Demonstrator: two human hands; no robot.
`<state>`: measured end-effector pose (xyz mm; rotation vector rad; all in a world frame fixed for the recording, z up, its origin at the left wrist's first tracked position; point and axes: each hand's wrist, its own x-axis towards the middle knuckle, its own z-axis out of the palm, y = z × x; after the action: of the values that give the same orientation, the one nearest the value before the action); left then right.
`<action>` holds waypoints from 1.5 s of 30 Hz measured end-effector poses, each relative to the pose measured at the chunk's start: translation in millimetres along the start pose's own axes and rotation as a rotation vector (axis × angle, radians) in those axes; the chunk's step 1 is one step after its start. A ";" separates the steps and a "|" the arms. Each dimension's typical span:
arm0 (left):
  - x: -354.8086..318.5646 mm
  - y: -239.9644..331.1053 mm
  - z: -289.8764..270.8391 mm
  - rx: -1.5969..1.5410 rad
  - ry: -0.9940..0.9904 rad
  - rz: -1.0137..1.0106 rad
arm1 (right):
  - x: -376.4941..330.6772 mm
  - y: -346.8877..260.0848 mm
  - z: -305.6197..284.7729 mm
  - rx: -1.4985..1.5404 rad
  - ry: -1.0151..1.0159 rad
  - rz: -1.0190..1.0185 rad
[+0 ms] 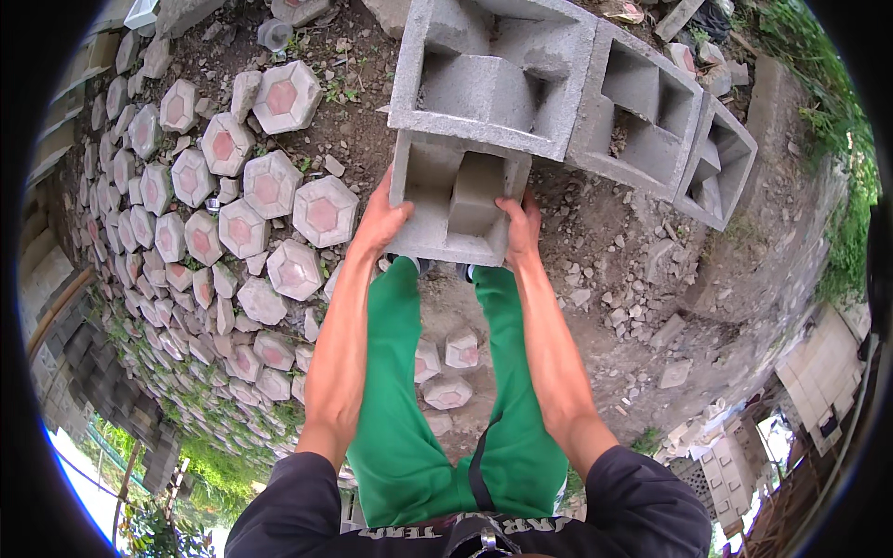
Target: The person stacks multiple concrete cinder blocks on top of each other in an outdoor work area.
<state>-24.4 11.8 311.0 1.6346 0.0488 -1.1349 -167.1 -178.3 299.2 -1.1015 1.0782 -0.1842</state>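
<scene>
The person holds a grey hollow concrete block (456, 200) with both hands, out in front of the green trousers (446, 418) and above the bare ground (595, 242). The left hand (379, 223) is clamped on the block's left side, fingers wrapped round the outer wall. The right hand (523, 228) grips the right side, its fingers curled over the lower right corner. The block's open cells face the camera; they look hollow, with only a grey inner web showing and nothing lying inside.

The held block's far edge sits right against a second hollow block (493, 70), whether touching or just short of it cannot be told. That block's cavities also look bare. Beside it on the right lies a third block (637, 112) with a little dirt or debris in one cell, and beyond that, toward the right, a fourth block (721, 163), tilted.

On the left, the ground carries a wide spread of hexagonal paving stones (270, 186), grey with pinkish centres, packed close in rough rows that curve away to the left edge. A few more of them lie near the person's feet. Loose rubble (633, 307) is scattered to the right of the legs, and grass (846, 167) runs along the far right edge.
</scene>
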 end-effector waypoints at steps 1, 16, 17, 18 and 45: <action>0.8 5.5 1.2 -0.002 0.001 0.000 | 2.0 -0.6 -1.0 -0.001 -0.001 0.000; 7.1 -4.9 -12.9 -0.527 -0.105 -0.052 | 4.4 29.3 -17.3 0.440 -0.177 0.169; 9.4 -35.7 -25.7 -0.522 -0.085 -0.046 | -2.4 29.0 -11.9 0.476 -0.191 0.247; 10.8 -70.9 -39.6 -0.559 0.042 -0.202 | -6.7 28.8 -3.9 0.508 -0.210 0.327; 9.2 -80.4 -1.8 -1.099 0.148 -0.381 | 1.4 65.5 -7.6 0.785 -0.094 0.668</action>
<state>-62.4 41.4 246.0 0.7096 0.9431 -0.9660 -196.2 -151.7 246.4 -0.0263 1.0895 -0.0093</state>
